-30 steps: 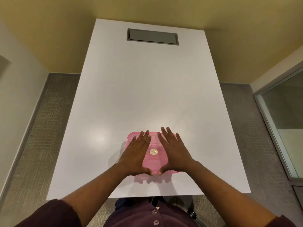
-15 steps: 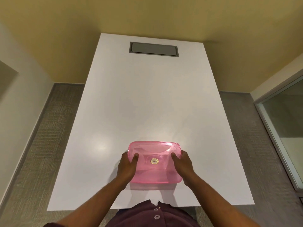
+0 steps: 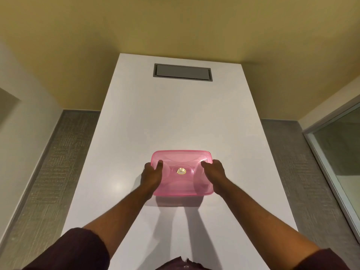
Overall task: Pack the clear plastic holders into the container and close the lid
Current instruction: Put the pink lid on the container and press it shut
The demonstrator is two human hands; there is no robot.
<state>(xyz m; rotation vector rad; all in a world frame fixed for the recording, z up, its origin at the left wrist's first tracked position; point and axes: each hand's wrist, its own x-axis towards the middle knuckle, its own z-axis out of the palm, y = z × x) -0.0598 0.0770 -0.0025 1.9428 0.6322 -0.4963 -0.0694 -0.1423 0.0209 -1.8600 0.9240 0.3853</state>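
1. The pink translucent container sits on the white table, in its near half and about midway between left and right, with its lid already on top.
2. The left hand clasps the container's left side: the thumb lies on the lid and the other fingers curl down around the edge, pressed together.
3. The right hand mirrors it on the right side, thumb on the lid and fingers wrapped over the rim. How tightly either hand squeezes cannot be told.
4. No clear plastic holders can be made out through the tinted walls; I judge they are inside, but that is hidden.
5. Handling, as a judgement: thin moulded plastic, light and a little springy, with smooth, slightly slippery walls. The lid may flex or pop at a corner if pressed unevenly.
6. The best hold is on the two short sides under the rim, as now, with thumbs on top to keep the lid seated.
7. A small gold round sticker sits at the lid's centre; any writing on it is too small to read. No other brand or label shows.
8. A grey recessed panel lies at the far end of the table.
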